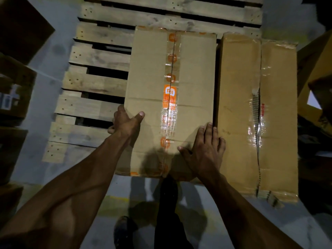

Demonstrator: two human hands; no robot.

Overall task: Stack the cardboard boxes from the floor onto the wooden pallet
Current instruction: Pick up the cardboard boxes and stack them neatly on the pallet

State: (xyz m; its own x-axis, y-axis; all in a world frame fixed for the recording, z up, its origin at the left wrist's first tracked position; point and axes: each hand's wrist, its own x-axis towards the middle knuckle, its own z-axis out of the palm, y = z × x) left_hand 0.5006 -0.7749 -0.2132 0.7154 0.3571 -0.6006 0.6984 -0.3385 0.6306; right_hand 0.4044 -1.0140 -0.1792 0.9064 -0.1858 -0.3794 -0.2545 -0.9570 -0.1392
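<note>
Cardboard box with orange tape (152, 83) lies flat on the wooden pallet (97, 83), its near end at the pallet's front edge, and both of our hands are on it. Our left hand (125, 123) grips the box's left edge: the thumb lies across the top face while the fingers curl down over the side, where we cannot see their tips. Our right hand (206, 150) rests flat on the top face near the box's right edge, fingers straight and slightly spread, thumb pointing left; it presses rather than grasps. A strip of clear tape printed with orange logos runs along the centre seam of this box, between our two hands. Just beside it on the right, with only a narrow dark gap between them, lies a second cardboard box (258, 114), longer toward us, its top seam torn and its clear tape wrinkled. Bare slats of the pallet show to the left of and beyond the two boxes. Further cardboard boxes stand on the grey floor (53, 44) at the left (14, 94) and at the right (316, 72) of the pallet. Below our arms we see a dark trouser leg (168, 203) and a shoe (122, 230).
</note>
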